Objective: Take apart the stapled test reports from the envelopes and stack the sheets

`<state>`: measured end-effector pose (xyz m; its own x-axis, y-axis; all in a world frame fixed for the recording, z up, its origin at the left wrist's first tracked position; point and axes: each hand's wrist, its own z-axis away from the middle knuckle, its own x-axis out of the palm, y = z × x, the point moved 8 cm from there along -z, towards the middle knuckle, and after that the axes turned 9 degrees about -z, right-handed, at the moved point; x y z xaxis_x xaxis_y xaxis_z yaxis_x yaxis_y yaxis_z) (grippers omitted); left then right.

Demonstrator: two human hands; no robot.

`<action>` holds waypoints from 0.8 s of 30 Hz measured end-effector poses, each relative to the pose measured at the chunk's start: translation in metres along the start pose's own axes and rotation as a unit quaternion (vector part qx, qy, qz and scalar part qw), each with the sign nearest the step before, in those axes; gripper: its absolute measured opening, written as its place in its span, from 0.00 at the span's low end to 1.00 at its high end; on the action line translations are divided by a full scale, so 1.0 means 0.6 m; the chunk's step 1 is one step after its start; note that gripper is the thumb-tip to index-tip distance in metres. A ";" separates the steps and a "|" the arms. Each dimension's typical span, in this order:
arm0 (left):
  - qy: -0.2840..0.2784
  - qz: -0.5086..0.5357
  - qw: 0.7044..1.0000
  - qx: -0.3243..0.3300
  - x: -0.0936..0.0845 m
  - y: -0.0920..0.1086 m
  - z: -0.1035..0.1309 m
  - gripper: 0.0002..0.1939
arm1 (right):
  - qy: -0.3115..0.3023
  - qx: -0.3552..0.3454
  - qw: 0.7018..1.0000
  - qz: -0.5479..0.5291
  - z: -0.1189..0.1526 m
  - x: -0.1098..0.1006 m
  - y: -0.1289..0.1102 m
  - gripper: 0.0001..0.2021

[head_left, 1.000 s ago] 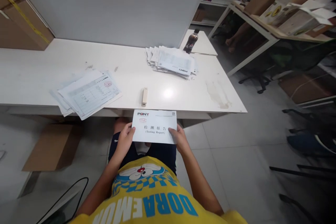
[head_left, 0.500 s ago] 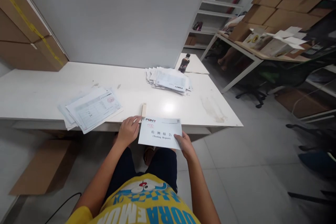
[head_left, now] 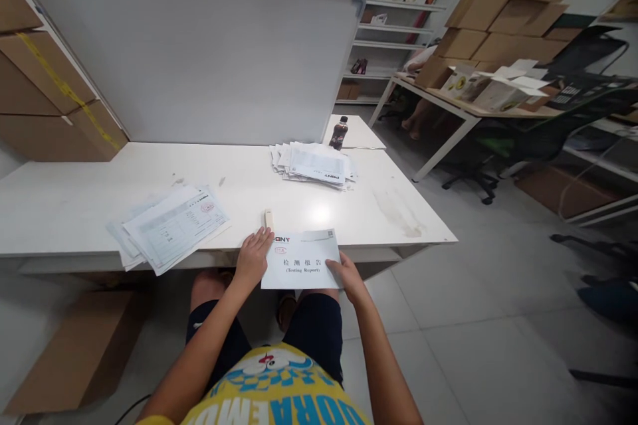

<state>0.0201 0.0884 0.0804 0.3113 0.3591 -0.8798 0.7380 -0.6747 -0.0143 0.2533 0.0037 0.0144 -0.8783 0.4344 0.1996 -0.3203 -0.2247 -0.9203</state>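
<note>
From where I stand, the testing report (head_left: pixel 304 275) is held out over the person's lap, printed side up, its far edge overlapping the near edge of the white surface (head_left: pixel 246 186); I can't tell whether it actually rests there. The hands are apart, at opposite sides of it. The right hand (head_left: pixel 349 277) pinches its right edge, thumb on top, just as a moment ago. What has changed is the left hand (head_left: pixel 254 255): a second ago its thumb was pressing the left edge, and now it lies palm down over the far left corner, covering part of the logo, fingertips just beside a small beige object (head_left: pixel 268 218). Whether those fingers grip anything I cannot see. To my eye, that leaves the right hand doing the surer holding, with the left shared between corner and object. The view has lifted as well, bringing in more of the whiteboard (head_left: pixel 219 60) and the room. The fanned papers (head_left: pixel 172 226) on the left and the stacked reports (head_left: pixel 314 163) farther off look undisturbed. Beyond that stack stands a dark bottle (head_left: pixel 339 133), and cartons (head_left: pixel 54 86) sit at the far left.
</note>
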 end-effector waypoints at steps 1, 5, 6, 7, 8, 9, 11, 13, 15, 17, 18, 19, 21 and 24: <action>0.005 -0.005 1.000 0.002 0.002 -0.001 0.000 0.36 | -0.001 -0.008 1.000 0.009 -0.004 -0.001 -0.004 0.23; 0.022 -0.015 0.999 0.031 0.004 0.002 -0.003 0.32 | -0.033 -0.031 0.997 0.061 -0.029 0.003 -0.031 0.20; 0.021 -0.017 0.999 0.042 0.002 0.004 -0.005 0.31 | -0.042 -0.038 0.996 0.076 -0.036 0.002 -0.040 0.19; 0.019 -0.018 0.998 0.053 -0.001 0.005 -0.007 0.31 | -0.050 -0.045 0.994 0.089 -0.043 0.000 -0.051 0.18; 0.015 -0.020 0.997 0.067 -0.006 0.006 -0.009 0.32 | -0.049 -0.052 0.992 0.099 -0.050 -0.006 -0.062 0.17; 0.011 -0.020 0.996 0.082 -0.013 0.006 -0.009 0.33 | -0.037 -0.059 0.992 0.105 -0.057 -0.016 -0.074 0.16; 0.011 -0.022 0.995 0.096 -0.033 -0.004 -0.006 0.35 | 0.012 -0.080 0.992 0.102 -0.072 -0.046 -0.102 0.15; 0.032 -0.037 0.997 0.056 -0.059 -0.039 0.002 0.34 | 0.068 -0.112 0.988 0.087 -0.090 -0.075 -0.134 0.17; 0.057 -0.067 0.995 -0.035 -0.084 -0.098 0.020 0.33 | 0.097 -0.147 0.981 0.078 -0.121 -0.086 -0.169 0.21; 0.062 -0.108 0.985 -0.122 -0.101 -0.160 0.050 0.33 | 0.108 -0.174 0.976 0.076 -0.164 -0.079 -0.204 0.23; 0.056 -0.127 0.978 -0.152 -0.106 -0.188 0.067 0.33 | 0.111 -0.183 0.974 0.079 -0.189 -0.071 -0.222 0.23; 0.046 -0.144 0.973 -0.172 -0.109 -0.211 0.084 0.33 | 0.115 -0.190 0.971 0.085 -0.215 -0.061 -0.238 0.23; 0.017 -0.168 0.967 -0.190 -0.109 -0.245 0.118 0.32 | 0.126 -0.194 0.967 0.105 -0.262 -0.039 -0.268 0.21; -0.039 -0.177 0.963 -0.200 -0.102 -0.271 0.164 0.31 | 0.136 -0.197 0.957 0.167 -0.316 -0.016 -0.306 0.16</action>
<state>-0.1778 0.1126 0.0901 -0.0357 0.4613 -0.8865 0.9661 -0.2110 -0.1487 0.3876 0.2062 0.1177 -0.7670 0.6179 -0.1731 0.1673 -0.0678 -0.9836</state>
